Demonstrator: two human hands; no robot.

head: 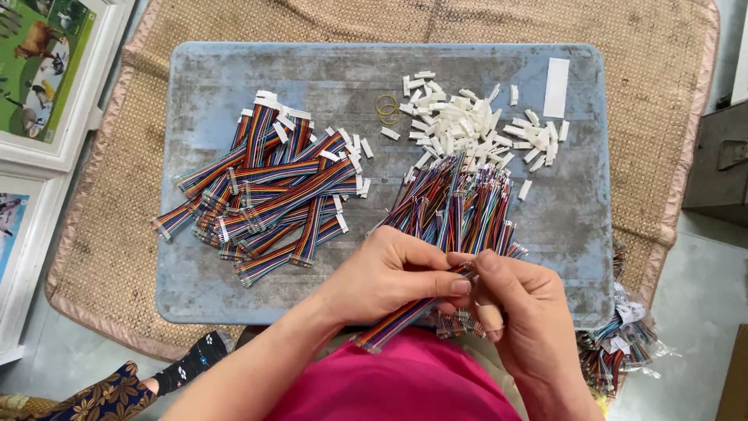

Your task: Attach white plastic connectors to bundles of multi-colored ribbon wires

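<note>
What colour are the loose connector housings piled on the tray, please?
White connector housings, clearest in the head view.

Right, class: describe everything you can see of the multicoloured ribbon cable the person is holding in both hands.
The ribbon cable is a flat band of thin wires in rainbow colours, seemingly plastic-coated. It runs diagonally, from its lower end over the pink garment up to where the left hand and right hand meet. Both hands pinch its upper end at their fingertips, hiding that end. The lower end looks bare, with no white connector visible. It is held above the near edge of the blue-grey board.
</note>
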